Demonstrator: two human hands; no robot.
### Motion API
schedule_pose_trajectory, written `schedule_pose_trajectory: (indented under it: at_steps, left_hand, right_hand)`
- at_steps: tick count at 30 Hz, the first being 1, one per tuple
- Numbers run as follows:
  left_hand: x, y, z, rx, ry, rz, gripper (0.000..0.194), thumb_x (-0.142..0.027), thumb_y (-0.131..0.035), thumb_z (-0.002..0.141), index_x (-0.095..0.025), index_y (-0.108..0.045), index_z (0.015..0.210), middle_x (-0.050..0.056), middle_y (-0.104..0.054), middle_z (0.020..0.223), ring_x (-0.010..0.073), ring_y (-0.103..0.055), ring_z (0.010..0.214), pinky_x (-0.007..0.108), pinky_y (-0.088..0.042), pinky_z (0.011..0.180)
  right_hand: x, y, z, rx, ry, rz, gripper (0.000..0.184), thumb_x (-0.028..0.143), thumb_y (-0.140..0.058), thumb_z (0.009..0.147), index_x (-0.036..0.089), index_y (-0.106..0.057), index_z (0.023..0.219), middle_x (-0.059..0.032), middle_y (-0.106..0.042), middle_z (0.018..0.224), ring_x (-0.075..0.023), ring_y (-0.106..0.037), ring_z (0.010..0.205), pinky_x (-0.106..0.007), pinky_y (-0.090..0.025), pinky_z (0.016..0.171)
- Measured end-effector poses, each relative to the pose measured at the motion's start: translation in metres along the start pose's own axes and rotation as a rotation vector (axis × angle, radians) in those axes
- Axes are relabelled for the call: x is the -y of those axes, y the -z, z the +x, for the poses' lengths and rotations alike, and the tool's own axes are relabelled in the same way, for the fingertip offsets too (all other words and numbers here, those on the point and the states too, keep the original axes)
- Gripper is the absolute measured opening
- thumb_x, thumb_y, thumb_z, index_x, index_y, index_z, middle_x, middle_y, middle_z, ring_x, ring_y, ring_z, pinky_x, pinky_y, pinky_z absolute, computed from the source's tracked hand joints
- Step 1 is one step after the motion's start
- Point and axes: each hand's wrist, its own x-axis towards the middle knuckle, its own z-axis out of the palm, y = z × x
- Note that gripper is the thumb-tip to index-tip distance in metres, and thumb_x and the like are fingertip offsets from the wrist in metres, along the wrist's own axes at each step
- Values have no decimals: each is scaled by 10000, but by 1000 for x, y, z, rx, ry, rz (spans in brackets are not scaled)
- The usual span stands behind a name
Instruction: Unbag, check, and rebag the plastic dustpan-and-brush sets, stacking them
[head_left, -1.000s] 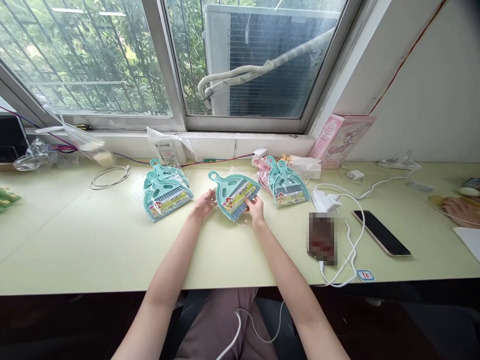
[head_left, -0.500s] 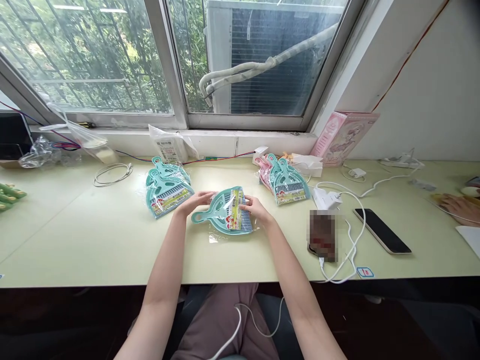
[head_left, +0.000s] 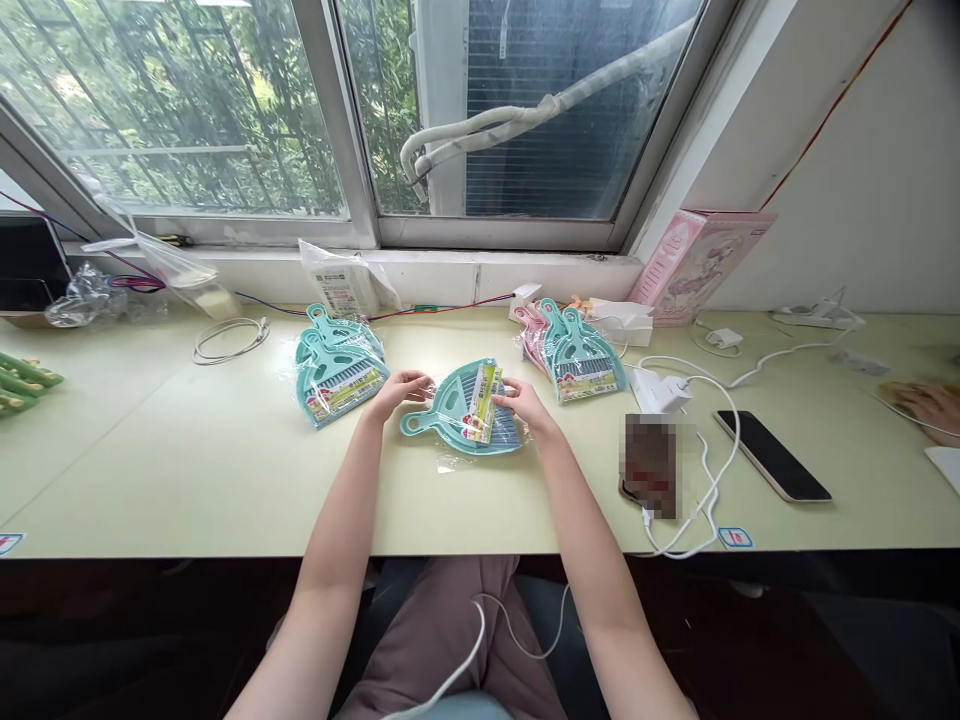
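Note:
A bagged dustpan and brush set (head_left: 450,410), turquoise with a blue-bristled brush and a yellow-green label, is between my hands over the table, its handle pointing left. My right hand (head_left: 525,404) grips its right side, thumb and fingers at the label and bristles. At the upper left, by the handle, my left hand (head_left: 403,393) has its fingers curled on the clear wrapper; the fingertips are partly hard to make out. Left of it lies a pile of bagged turquoise dustpan sets (head_left: 341,365). Another pile, turquoise sets (head_left: 581,355) over pink ones (head_left: 531,335), lies to the right.
On the right are a phone (head_left: 772,455), a blurred-out device (head_left: 649,465), white cables and a charger (head_left: 660,390). A pink box (head_left: 701,265) stands by the window. A coiled cable (head_left: 229,341) lies left. Another person's hand (head_left: 926,405) rests at far right.
The bagged dustpan set has shifted slightly right and tilted, its label now slanting. Both hands moved along with it. The whole view has shifted a little.

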Motion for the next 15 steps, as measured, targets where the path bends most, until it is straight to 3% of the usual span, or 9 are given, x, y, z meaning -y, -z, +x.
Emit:
schedule_pose_trajectory:
  at_steps: [5,9,12,15]
  left_hand:
    - [-4,-8,-1,-74,-45,-43,527,-646,-707,723,-191,-694,988,105,-742,1000,246,-718,889,360,-562,801]
    - [-5,-20,-1,36,30,-83,679,-702,-631,759,-231,-608,1247,125,-698,1158,241,-725,881,371,-580,777]
    - [-6,-32,0,167,48,-29,663,-658,-707,721,-175,-668,1174,156,-724,1072,263,-721,854,376,-575,748]
    - [-5,-41,2,219,25,38,554,-607,-755,697,-148,-741,1007,151,-747,942,269,-715,818,367,-555,731]
  right_hand:
    - [0,2,4,-145,-35,120,329,136,-810,585,167,-649,870,-3,-700,674,-179,-671,652,-302,-560,639]
    - [-3,7,9,-323,46,311,356,180,-805,579,189,-622,884,-8,-710,734,-192,-682,705,-315,-574,661]
    - [-7,8,11,-418,134,418,372,212,-786,590,195,-610,917,-26,-717,820,-198,-688,804,-319,-575,734]
    - [-11,6,12,-454,191,421,345,248,-759,612,199,-597,913,-44,-709,896,-192,-677,874,-308,-564,786]
